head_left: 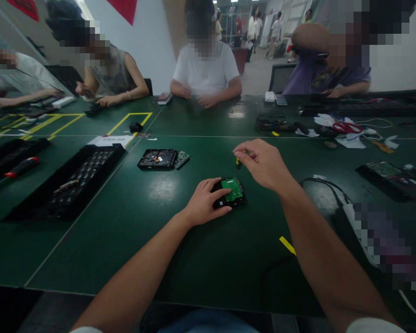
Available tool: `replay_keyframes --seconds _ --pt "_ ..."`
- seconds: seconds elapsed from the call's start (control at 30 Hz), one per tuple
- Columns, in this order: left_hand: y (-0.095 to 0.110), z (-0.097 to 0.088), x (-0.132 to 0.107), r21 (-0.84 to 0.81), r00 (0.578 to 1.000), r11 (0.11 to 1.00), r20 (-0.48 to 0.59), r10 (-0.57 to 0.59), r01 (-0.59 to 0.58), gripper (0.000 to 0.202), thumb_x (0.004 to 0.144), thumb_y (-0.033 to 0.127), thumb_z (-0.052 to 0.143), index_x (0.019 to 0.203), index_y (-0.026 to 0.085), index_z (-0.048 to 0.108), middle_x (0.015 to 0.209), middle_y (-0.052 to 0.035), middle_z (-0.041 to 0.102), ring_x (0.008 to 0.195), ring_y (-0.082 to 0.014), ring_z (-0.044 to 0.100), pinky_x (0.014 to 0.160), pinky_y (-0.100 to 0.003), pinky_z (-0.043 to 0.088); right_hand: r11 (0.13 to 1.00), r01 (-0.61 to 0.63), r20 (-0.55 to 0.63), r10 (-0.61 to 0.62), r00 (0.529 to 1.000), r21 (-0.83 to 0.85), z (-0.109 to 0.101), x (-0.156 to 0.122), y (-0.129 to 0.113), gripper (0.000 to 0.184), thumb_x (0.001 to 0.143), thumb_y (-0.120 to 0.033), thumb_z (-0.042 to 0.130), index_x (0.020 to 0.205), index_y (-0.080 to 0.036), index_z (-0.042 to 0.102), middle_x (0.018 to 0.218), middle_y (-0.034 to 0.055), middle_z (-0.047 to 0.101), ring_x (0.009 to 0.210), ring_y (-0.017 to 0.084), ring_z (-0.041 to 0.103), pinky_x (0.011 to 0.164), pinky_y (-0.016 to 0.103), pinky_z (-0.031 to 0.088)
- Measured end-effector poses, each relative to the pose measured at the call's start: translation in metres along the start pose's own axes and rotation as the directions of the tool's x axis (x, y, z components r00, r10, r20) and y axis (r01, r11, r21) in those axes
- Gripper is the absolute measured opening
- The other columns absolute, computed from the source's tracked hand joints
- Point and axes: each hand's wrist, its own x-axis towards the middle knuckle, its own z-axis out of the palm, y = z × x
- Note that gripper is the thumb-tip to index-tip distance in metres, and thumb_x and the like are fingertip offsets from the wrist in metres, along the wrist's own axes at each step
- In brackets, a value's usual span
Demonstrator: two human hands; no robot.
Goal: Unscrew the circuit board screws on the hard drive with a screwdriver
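A hard drive (241, 201) lies on the green table, its green circuit board (233, 190) facing up. My left hand (205, 202) grips it from the left, with fingers over the far edge and the board and the thumb along the near edge. Above the drive's far side, my right hand (260, 162) is closed around a small screwdriver (238, 162) with a yellow and black handle. The screwdriver points down, its thin shaft reaching toward the board; whether the tip touches a screw is too small to tell.
Beyond my left hand lie another hard drive (156, 158) and a loose circuit board (182, 159). A black tray (72, 185) stands at left, near a red-black screwdriver (22, 167). Cables and gloves (324, 121) lie at far right. Several people sit across the table.
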Motion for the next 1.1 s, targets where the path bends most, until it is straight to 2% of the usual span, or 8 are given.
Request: replay_keyframes --seconds 0.1,0.17,0.23,0.4,0.53,0.67,0.87,1.1 --pt "-0.0001 0.0001 -0.0001 -0.002 1.000 1.000 -0.008 0.006 -0.006 0.058 0.094 0.059 0.069 0.142 0.028 0.065 0.157 -0.0166 0.046 0.143 -0.0377 0.048 0.117 -0.060 0.042 0.996 -0.042 -0.001 0.042 0.999 0.082 -0.0006 -0.0015 -0.0023 0.021 0.100 -0.029 0.060 0.115 -0.024 0.073 0.110 0.0073 0.075 0.078 0.020 0.069 0.078 0.037 0.053" --pt "0.0003 -0.0006 0.0000 -0.007 1.000 1.000 -0.005 0.006 -0.006 0.057 0.094 0.059 0.070 0.142 0.028 0.065 0.157 -0.0166 0.046 0.143 -0.0379 0.048 0.117 -0.060 0.042 0.989 -0.090 0.005 0.090 0.996 0.116 -0.0009 -0.0016 -0.0029 0.023 0.101 -0.028 0.058 0.120 -0.023 0.069 0.103 0.0067 0.075 0.075 0.020 0.069 0.075 0.036 0.052" --pt "0.0010 -0.0017 0.0001 -0.009 1.000 1.000 -0.001 0.000 0.000 0.058 0.094 0.058 0.070 0.143 0.028 0.065 0.158 -0.0167 0.046 0.143 -0.0382 0.048 0.117 -0.061 0.042 0.989 -0.107 -0.002 0.108 0.994 0.102 -0.0011 -0.0010 -0.0029 0.021 0.101 -0.030 0.058 0.116 -0.023 0.069 0.096 0.0064 0.074 0.078 0.022 0.068 0.073 0.036 0.051" --pt "0.0017 -0.0028 0.0004 -0.007 1.000 1.000 0.005 -0.002 0.002 0.058 0.094 0.057 0.071 0.143 0.028 0.064 0.159 -0.0166 0.045 0.143 -0.0384 0.048 0.117 -0.061 0.042 0.999 -0.033 -0.019 0.033 0.999 0.026 -0.0019 0.0006 -0.0026 0.014 0.099 -0.032 0.061 0.100 -0.023 0.071 0.104 0.0073 0.073 0.086 0.022 0.066 0.076 0.035 0.050" --pt "0.0005 -0.0015 0.0002 -0.008 1.000 1.000 0.005 0.001 -0.001 0.058 0.094 0.058 0.070 0.142 0.027 0.065 0.158 -0.0173 0.046 0.143 -0.0389 0.047 0.117 -0.061 0.041 0.994 -0.077 -0.010 0.078 0.997 0.077 -0.0015 -0.0001 -0.0025 0.019 0.099 -0.026 0.059 0.114 -0.023 0.070 0.108 0.0076 0.075 0.080 0.021 0.068 0.073 0.035 0.050" --pt "-0.0006 -0.0005 0.0000 -0.017 1.000 1.000 -0.002 0.003 -0.003 0.058 0.094 0.058 0.071 0.142 0.028 0.065 0.158 -0.0166 0.046 0.143 -0.0391 0.047 0.117 -0.061 0.042 0.992 -0.097 0.020 0.096 0.995 0.082 -0.0008 -0.0002 -0.0032 0.023 0.103 -0.027 0.054 0.118 -0.022 0.071 0.097 0.0073 0.075 0.079 0.022 0.070 0.074 0.037 0.052" --pt "-0.0006 -0.0002 -0.0001 -0.005 1.000 1.000 -0.001 0.006 -0.006 0.058 0.094 0.059 0.070 0.142 0.028 0.065 0.157 -0.0167 0.047 0.143 -0.0381 0.048 0.117 -0.060 0.042 0.995 -0.057 0.007 0.057 0.998 0.079 -0.0011 -0.0002 -0.0034 0.022 0.103 -0.027 0.053 0.110 -0.023 0.074 0.114 0.0088 0.072 0.072 0.017 0.067 0.076 0.038 0.054" --pt "-0.0010 0.0013 -0.0002 -0.006 1.000 1.000 -0.011 0.002 -0.002 0.059 0.093 0.059 0.071 0.143 0.029 0.065 0.158 -0.0159 0.047 0.143 -0.0377 0.048 0.117 -0.060 0.042 0.976 -0.139 0.041 0.134 0.990 0.165 0.0003 -0.0009 -0.0029 0.025 0.104 -0.027 0.051 0.121 -0.021 0.068 0.088 0.0050 0.073 0.069 0.019 0.068 0.070 0.035 0.054"
